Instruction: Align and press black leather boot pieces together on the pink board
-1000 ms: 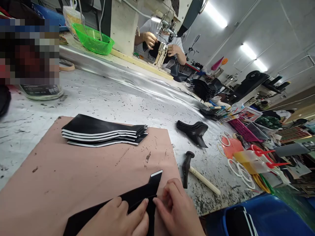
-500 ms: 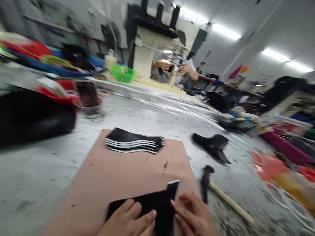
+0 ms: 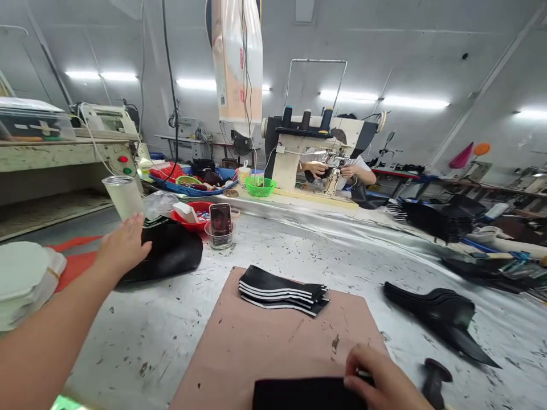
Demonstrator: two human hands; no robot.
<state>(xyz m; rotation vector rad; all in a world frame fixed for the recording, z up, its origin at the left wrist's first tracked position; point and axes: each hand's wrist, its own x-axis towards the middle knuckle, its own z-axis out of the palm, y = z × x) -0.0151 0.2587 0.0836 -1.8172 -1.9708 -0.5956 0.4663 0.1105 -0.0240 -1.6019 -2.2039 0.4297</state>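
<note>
My left hand (image 3: 123, 246) reaches out to the far left, thumb apart from the fingers. It is over the near side of a pile of black leather pieces (image 3: 179, 253), close to a white tumbler (image 3: 123, 196); whether the fingertips touch either I cannot tell. At the bottom, my right hand (image 3: 376, 378) has its fingers curled onto the right end of a flat black piece (image 3: 299, 394), which lies on a pinkish-brown board (image 3: 273, 336). Farther up the board rests a small stack of black pieces with white edges (image 3: 282, 290).
Right of the board lie curved black leather pieces (image 3: 440, 313) and a dark hammer head (image 3: 436, 378). A phone (image 3: 220, 221) stands in a clear cup (image 3: 220, 242) beside a red bowl (image 3: 199, 225). White pieces (image 3: 23, 279) sit far left. Behind, a person works at a sewing machine (image 3: 286, 159).
My left hand has left the black piece on the board and moved far out to the left. My right hand stays at the piece's right end. The view has levelled and swung left.
</note>
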